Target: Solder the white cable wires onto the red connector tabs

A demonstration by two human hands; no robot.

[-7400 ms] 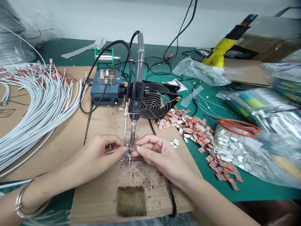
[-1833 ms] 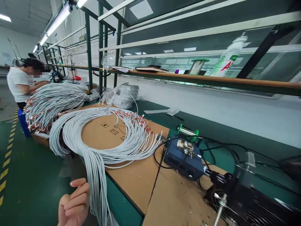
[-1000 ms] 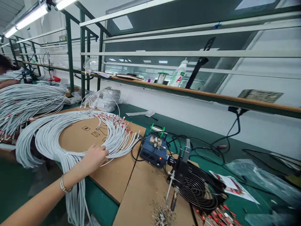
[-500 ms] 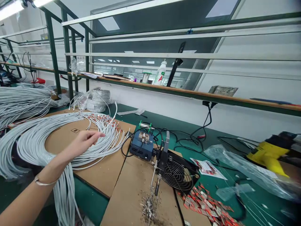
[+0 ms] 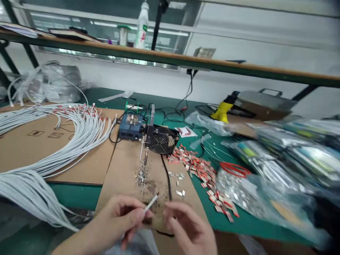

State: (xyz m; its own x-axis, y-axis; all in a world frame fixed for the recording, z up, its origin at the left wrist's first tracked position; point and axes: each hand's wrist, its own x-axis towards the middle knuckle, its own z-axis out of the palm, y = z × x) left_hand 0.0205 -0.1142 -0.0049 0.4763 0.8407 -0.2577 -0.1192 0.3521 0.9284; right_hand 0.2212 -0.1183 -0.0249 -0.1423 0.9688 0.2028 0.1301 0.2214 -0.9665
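One white cable end (image 5: pixel 151 203) on cam, pinched in my L hand (image 5: pixel 124 216), axis slanting fwd-right; my R hand (image 5: pixel 190 226) is just right of it, fingers parted, apparently w/ nothing.

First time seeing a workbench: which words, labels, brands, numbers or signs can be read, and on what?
"A", in red, though blurred: white plastic bottle.
Too blurred: boxed signs on the flat brown cardboard sheet.
Too blurred: any lettering on the blue metal box or red-and-white paper.
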